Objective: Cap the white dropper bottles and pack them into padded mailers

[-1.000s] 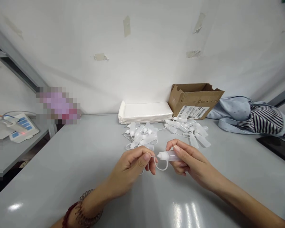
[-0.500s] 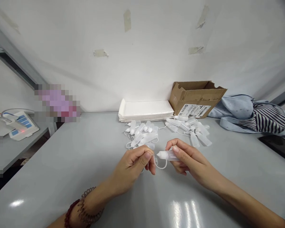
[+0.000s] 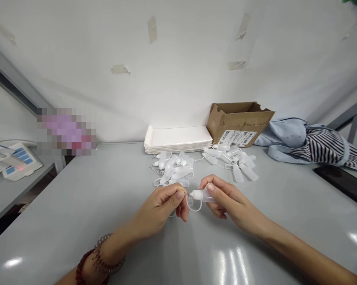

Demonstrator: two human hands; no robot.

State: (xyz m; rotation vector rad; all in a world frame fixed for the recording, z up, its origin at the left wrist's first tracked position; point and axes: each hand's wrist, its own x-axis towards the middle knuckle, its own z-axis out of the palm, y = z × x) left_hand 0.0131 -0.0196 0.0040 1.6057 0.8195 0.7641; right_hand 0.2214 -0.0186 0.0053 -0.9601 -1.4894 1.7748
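Observation:
My right hand [image 3: 226,200] grips a small translucent bottle [image 3: 208,196] lying sideways, its white pointed top [image 3: 197,194] turned left. A thin needle tip sticks out of that top toward my left hand [image 3: 166,204], whose thumb and forefinger are pinched at the needle's end. What the pinch holds is too small to make out. A white loop strap [image 3: 195,209] hangs below the bottle's top. Just beyond my hands lies a pile of similar bottles [image 3: 174,168], and a second pile [image 3: 237,162] is to its right.
A stack of white envelopes [image 3: 180,138] rests against the wall beside an open cardboard box [image 3: 240,124]. Blue and striped cloth [image 3: 321,146] and a black phone-like object [image 3: 341,184] are at right. A white and blue device [image 3: 22,160] stands on the left surface.
The whole view has shifted slightly, so hands and objects appear a little further left. Both hands keep the same grip, with the bottle still between them.

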